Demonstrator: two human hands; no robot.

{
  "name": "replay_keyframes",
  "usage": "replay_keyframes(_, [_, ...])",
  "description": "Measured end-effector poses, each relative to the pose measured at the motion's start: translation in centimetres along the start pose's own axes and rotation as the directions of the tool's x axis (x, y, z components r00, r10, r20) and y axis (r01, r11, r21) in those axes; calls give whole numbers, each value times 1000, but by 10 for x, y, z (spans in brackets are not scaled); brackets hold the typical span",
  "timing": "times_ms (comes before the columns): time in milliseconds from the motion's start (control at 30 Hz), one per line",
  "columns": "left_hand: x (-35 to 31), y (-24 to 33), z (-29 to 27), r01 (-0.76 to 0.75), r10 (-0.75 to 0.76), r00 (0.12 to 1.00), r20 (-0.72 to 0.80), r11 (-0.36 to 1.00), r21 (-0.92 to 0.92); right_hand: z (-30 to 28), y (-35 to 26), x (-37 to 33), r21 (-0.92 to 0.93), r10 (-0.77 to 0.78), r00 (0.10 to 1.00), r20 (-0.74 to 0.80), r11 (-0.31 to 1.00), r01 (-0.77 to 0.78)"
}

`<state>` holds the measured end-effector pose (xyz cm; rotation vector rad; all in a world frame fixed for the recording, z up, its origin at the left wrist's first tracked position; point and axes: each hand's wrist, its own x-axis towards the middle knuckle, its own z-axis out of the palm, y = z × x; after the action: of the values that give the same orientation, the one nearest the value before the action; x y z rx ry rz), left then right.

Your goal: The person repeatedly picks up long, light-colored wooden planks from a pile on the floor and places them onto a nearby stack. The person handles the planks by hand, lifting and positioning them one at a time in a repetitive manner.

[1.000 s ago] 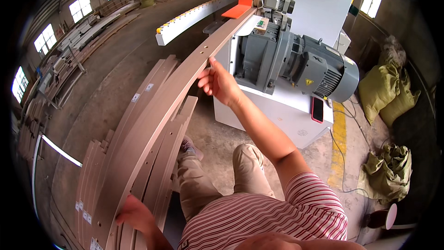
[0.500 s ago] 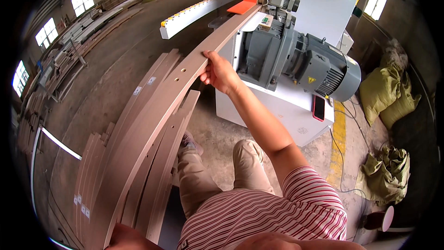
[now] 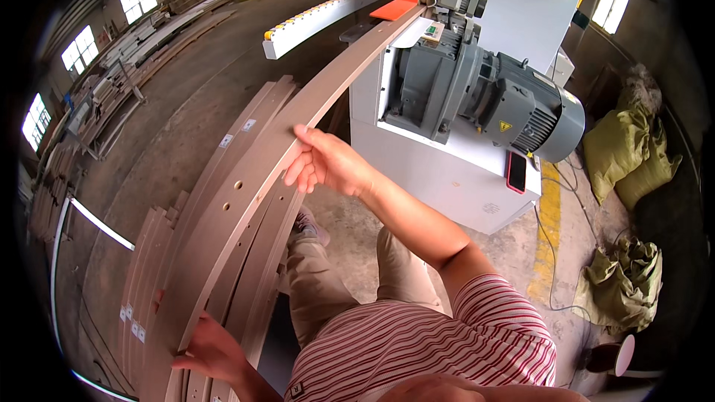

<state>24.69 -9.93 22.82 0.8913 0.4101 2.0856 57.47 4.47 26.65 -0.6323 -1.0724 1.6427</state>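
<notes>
A long brown wooden board [image 3: 294,134] with drilled holes slants from the lower left up to an orange guard [image 3: 399,1] on the machine. My right hand [image 3: 324,164] is at its right edge, thumb on the top face and bent fingers along and below the edge. Lower left, my left hand [image 3: 212,346] grips the board from beneath; its thumb is at the near edge and a fingertip shows past the far side. Under and beside the board lie several similar brown boards [image 3: 249,268], some bearing small white labels.
To the right, a grey motor [image 3: 514,108] sits on the white machine base [image 3: 439,179], with a red-edged phone [image 3: 516,172] near its corner. A white roller rail [image 3: 320,21] extends leftward. Green sacks [image 3: 622,149] and cables lie on the floor at right.
The board has slid toward me, its pair of holes moving down and left. My right hand has come nearer with looser fingers. More of my left hand shows at the board.
</notes>
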Motion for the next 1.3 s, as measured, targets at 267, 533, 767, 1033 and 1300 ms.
replay_keyframes(267, [11,36,-2,-125,280,913,-296,885,449,-38,-16,10,62,-127,941,-313,986,154])
replay_keyframes(533, [22,81,12,-225,496,687,-532,840,493,-48,-34,22,59,-165,897,-410,977,207])
replay_keyframes(767, [37,131,-52,-333,590,570,-571,802,496,4,-5,30,9,-239,926,-291,968,253])
replay_keyframes(1033, [66,205,-175,-410,595,640,-485,799,440,64,22,49,110,-95,995,19,990,92])
replay_keyframes(1300, [-6,215,-250,-91,430,604,-671,874,477,76,130,96,234,226,971,81,942,-239])
